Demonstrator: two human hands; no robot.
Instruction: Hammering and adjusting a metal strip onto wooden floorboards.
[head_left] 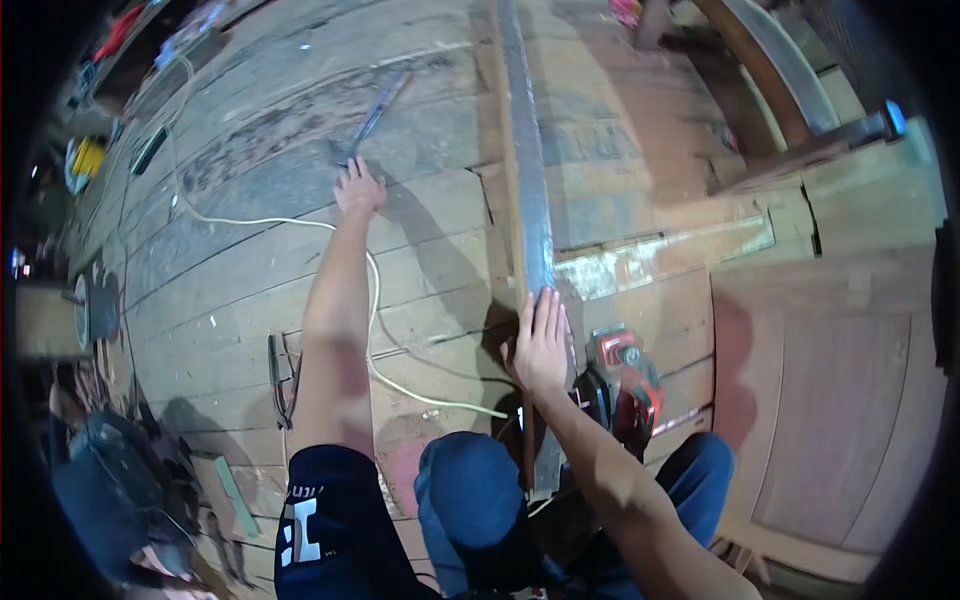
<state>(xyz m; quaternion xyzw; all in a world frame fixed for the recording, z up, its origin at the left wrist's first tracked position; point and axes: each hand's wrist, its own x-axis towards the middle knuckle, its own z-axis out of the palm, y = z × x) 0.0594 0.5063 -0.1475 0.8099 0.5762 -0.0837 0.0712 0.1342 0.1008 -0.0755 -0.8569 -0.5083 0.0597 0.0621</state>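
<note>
Long wooden beam (533, 190) observed lying lengthwise on the plank floor (440, 220), its near end between the knees. Right grip (542, 355) laid palm-down on the beam's upper face, fingers straight, thumb spread toward the left edge. Left grip (359, 187) extended to the near end of a slim-handled hand tool (378, 112); whether it is closed on the tool cannot be told. Red-and-black power tool (632, 385) noted right of the beam; pale cable (250, 220) and pliers (283, 385) to the left.
</note>
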